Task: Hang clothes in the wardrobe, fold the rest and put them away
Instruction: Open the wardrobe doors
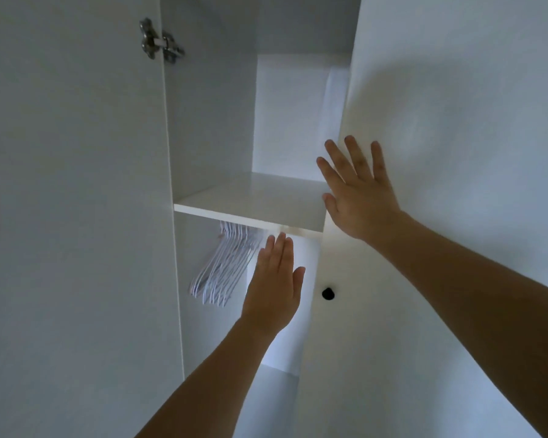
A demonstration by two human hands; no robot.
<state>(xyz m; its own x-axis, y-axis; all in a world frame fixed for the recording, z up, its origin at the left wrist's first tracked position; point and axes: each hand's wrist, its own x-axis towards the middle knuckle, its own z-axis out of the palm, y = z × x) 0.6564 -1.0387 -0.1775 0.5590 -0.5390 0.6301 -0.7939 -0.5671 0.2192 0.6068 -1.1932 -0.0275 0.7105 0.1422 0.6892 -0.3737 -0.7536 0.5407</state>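
1. Wardrobe (291, 115) filled the head view, seen from close below; left door (70, 216) swung open, with a metal hinge (160, 41) high on its inner face.
2. Showed a white shelf (250, 207) across the middle, nothing visible on it, and a bunch of white hangers (225, 267) hung just beneath, toward the left.
3. Showed no clothes anywhere in view, so nothing hung or folded as far as could be told.
4. Right hand (358, 191) lay flat against the right door (440, 153) near its inner edge, fingers straight and spread, gripping nothing.
5. Left hand (274, 286) reached up into the opening just below the shelf's front edge, fingers straight and pressed together, thumb out to the side, holding nothing; contact with the shelf could not be told.
6. Sat low on the right door, near the left hand: a small dark knob (328, 293).
7. Judged as risks: right door, if pushed or pulled by the flat palm, could swing toward the left hand in the gap and pinch it; left hand reaching sideways could knock the loosely bunched hangers off their rail, hidden behind the shelf.
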